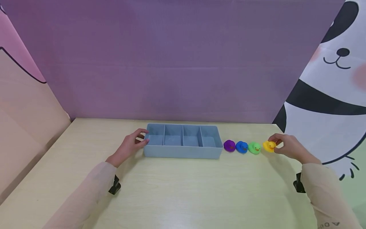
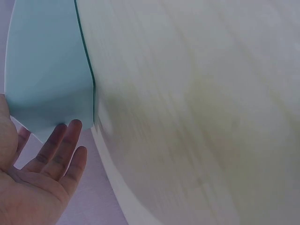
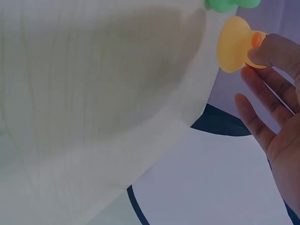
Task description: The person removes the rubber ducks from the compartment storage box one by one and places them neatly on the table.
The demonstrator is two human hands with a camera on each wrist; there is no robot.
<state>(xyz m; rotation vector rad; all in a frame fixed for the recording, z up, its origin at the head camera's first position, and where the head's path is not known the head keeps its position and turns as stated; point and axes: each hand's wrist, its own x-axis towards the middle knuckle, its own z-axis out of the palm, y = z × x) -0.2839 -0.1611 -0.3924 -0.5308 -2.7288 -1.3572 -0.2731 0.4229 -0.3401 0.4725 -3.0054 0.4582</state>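
A blue-grey divided box [image 1: 183,152] with several open compartments stands on the table. My left hand [image 1: 131,144] holds its left end, thumb and index finger at the rim. In the left wrist view, the other fingers [image 2: 61,147] lie loosely against the box's end wall [image 2: 51,93]. My right hand [image 1: 290,148] pinches a yellow rubber duck [image 1: 269,146] between thumb and fingers. A green duck [image 1: 254,148], a blue duck [image 1: 241,147] and a purple duck [image 1: 229,145] line up from it toward the box's right end. The right wrist view shows the yellow duck [image 3: 233,44] near the green one [image 3: 224,3].
The pale wooden table [image 1: 183,190] reaches back to a purple backdrop [image 1: 177,63]. A panda-print cloth [image 1: 326,92] hangs past the table's right edge, and a pink and beige cloth [image 1: 23,95] stands along the left.
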